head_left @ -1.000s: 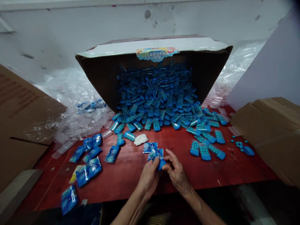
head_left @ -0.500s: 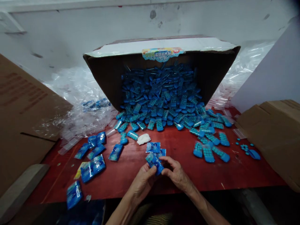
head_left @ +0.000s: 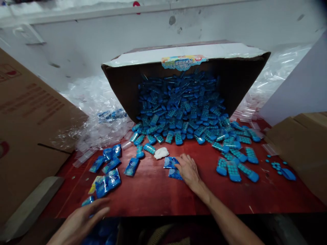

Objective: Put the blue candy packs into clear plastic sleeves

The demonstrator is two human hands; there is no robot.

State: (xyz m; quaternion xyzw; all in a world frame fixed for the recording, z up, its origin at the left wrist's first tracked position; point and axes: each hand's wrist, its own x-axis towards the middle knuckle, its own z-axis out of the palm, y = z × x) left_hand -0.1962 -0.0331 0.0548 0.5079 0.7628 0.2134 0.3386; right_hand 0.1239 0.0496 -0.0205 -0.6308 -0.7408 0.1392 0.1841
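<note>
Resting on the red tabletop (head_left: pixel 150 195), two blue packets (head_left: pixel 169 162) lie partly beneath the right hand (head_left: pixel 189 172), its fingers bent; whether it grips one cannot be told from this angle. The left hand (head_left: pixel 80 219) stands with thumb and fingers parted, nothing seen in it, beside a half-hidden packet (head_left: pixel 87 200). A clean pickup likely calls for pinching one packet's edge, leaving its neighbour undisturbed.

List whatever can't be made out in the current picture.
In the head view:
A blue packet: partly hidden by the blurred left hand.
Two flat packets: right ends covered by the right hand.
Left carton: cut off by the left edge.
Packet print: too small.
</note>
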